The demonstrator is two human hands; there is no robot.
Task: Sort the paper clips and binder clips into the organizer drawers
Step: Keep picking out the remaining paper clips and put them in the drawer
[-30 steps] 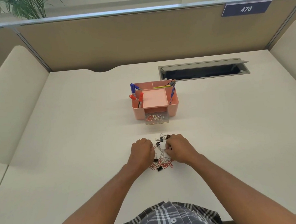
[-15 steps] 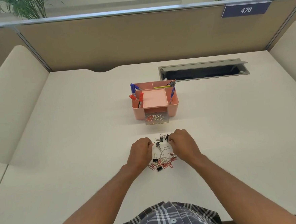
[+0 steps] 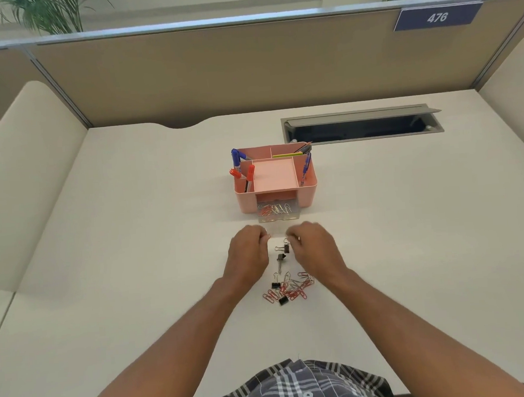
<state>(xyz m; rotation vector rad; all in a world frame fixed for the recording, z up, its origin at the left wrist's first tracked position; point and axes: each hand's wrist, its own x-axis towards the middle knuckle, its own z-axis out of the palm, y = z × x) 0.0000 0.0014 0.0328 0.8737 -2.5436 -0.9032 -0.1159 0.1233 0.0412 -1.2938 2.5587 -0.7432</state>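
Fingers (image 3: 262, 238) of the left hand (image 3: 247, 255) and right hand (image 3: 315, 250) are curled, perhaps pinching small clips; I cannot tell. Between the hands lie binder clips (image 3: 284, 252); nearer the person, paper clips (image 3: 291, 287) are heaped on the tabletop (image 3: 135, 269). Beyond stands the pink organizer (image 3: 308, 189), its drawer (image 3: 278, 212) pulled open.

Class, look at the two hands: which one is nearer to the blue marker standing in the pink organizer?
Left. The left hand lies almost straight below the blue marker; the right hand sits further off, towards the organizer's other side.
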